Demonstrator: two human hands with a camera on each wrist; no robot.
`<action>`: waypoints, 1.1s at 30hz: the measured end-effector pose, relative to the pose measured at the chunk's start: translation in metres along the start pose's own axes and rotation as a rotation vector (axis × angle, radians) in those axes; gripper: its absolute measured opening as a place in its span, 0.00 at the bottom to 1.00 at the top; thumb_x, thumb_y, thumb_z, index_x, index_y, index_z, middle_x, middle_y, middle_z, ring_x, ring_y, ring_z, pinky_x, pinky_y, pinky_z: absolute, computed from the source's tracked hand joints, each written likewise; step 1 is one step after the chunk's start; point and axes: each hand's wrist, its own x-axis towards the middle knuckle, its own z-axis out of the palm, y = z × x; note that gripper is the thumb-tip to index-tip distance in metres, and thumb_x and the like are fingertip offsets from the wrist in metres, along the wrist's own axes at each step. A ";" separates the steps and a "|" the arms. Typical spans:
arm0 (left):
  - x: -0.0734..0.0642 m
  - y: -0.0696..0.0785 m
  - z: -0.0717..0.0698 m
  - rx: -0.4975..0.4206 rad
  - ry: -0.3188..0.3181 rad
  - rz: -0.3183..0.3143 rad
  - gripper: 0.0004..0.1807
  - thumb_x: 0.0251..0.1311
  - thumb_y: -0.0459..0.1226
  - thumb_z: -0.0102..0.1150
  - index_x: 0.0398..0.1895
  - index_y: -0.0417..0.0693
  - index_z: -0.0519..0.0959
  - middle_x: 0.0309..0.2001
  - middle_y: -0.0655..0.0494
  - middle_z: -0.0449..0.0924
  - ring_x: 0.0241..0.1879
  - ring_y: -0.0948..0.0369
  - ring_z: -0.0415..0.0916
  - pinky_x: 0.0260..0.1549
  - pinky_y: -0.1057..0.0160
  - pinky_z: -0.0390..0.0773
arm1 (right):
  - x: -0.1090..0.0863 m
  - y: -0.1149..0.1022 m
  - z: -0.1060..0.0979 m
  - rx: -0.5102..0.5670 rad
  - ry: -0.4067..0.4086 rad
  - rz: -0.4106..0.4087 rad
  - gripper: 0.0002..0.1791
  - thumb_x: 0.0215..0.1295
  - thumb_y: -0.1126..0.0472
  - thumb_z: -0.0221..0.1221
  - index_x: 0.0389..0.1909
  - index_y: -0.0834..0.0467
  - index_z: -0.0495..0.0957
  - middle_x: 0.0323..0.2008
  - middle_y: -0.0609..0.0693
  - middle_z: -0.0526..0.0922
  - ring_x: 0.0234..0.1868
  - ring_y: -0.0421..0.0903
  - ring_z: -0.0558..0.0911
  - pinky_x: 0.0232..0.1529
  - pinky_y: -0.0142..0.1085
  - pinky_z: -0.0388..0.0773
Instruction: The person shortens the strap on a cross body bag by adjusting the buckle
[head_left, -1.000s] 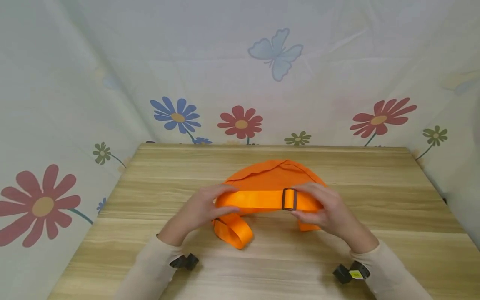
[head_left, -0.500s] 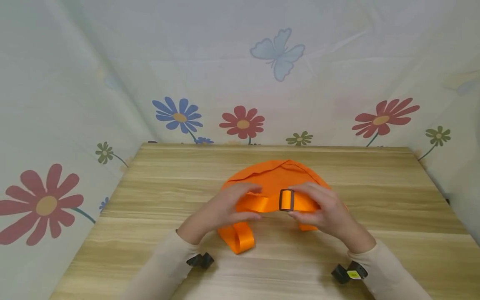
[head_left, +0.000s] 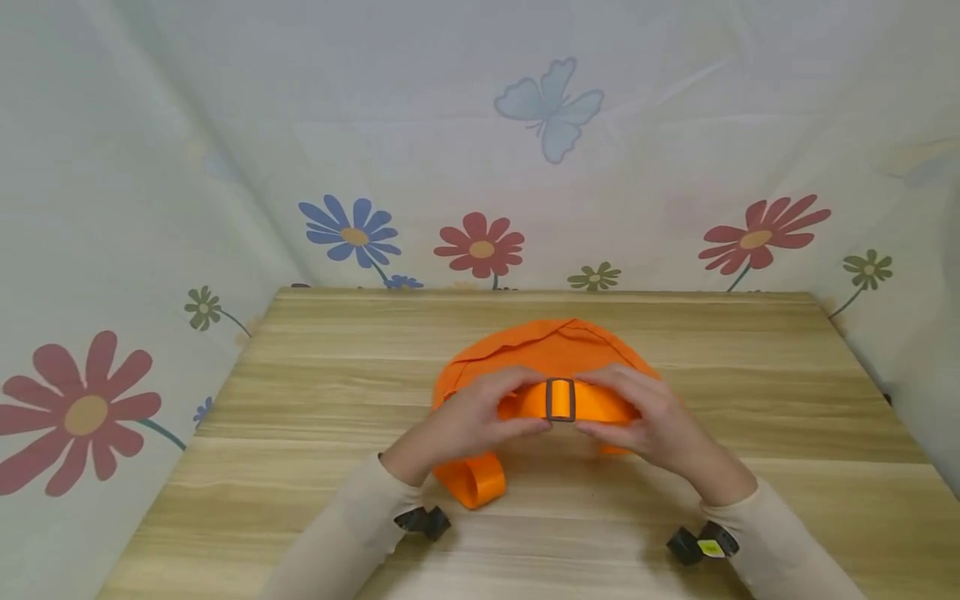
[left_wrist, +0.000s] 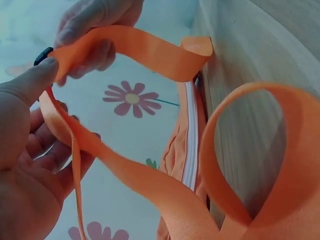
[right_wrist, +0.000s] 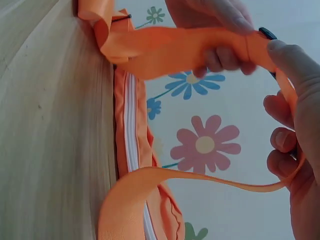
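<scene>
An orange waist bag (head_left: 555, 354) lies on the table in front of me, its strap (head_left: 603, 404) raised toward me. A dark rectangular slide buckle (head_left: 551, 400) sits on the strap between my hands. My left hand (head_left: 468, 421) pinches the strap just left of the buckle, and my right hand (head_left: 663, 421) grips it just to the right. The left wrist view has a thumb against the buckle (left_wrist: 43, 56), with the strap running past the curled fingers. A pale zipper (right_wrist: 131, 125) crosses the bag in the right wrist view. Parts of the bag are hidden behind my hands.
A loose loop of strap (head_left: 487, 479) hangs at the bag's left, near the wood-grain table (head_left: 360, 333). Pale cloth (head_left: 420, 108) printed with flowers and a butterfly stands behind and beside the table. Each sleeve cuff carries a dark wrist device (head_left: 423, 522).
My left hand let go of the strap's left part, slid right along it and now pinches it beside the buckle. The buckle shifted slightly left; my right hand kept its hold.
</scene>
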 end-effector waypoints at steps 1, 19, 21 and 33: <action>-0.001 0.000 -0.002 0.005 0.004 -0.008 0.27 0.68 0.44 0.75 0.67 0.50 0.78 0.58 0.60 0.84 0.52 0.62 0.79 0.56 0.61 0.85 | -0.001 0.001 -0.001 -0.009 0.000 0.005 0.29 0.73 0.39 0.65 0.57 0.60 0.85 0.47 0.50 0.90 0.44 0.44 0.85 0.51 0.22 0.79; -0.004 -0.004 -0.008 0.182 0.015 0.078 0.33 0.66 0.52 0.75 0.70 0.54 0.75 0.60 0.60 0.81 0.55 0.62 0.79 0.62 0.58 0.84 | 0.000 0.006 -0.005 -0.129 -0.076 -0.079 0.29 0.77 0.36 0.58 0.53 0.59 0.85 0.40 0.46 0.81 0.35 0.37 0.74 0.38 0.25 0.75; -0.004 -0.004 -0.008 0.187 0.023 0.078 0.32 0.66 0.51 0.75 0.70 0.54 0.75 0.59 0.61 0.82 0.54 0.63 0.78 0.60 0.59 0.85 | -0.001 0.006 -0.004 -0.109 -0.069 -0.056 0.28 0.76 0.37 0.60 0.53 0.58 0.85 0.39 0.45 0.80 0.36 0.37 0.74 0.38 0.25 0.74; -0.005 -0.005 -0.004 0.125 0.071 0.089 0.32 0.68 0.48 0.73 0.71 0.52 0.75 0.64 0.59 0.82 0.59 0.59 0.80 0.64 0.54 0.84 | -0.001 0.000 0.001 -0.038 -0.002 0.036 0.30 0.74 0.34 0.60 0.51 0.58 0.85 0.39 0.46 0.82 0.37 0.38 0.76 0.38 0.23 0.74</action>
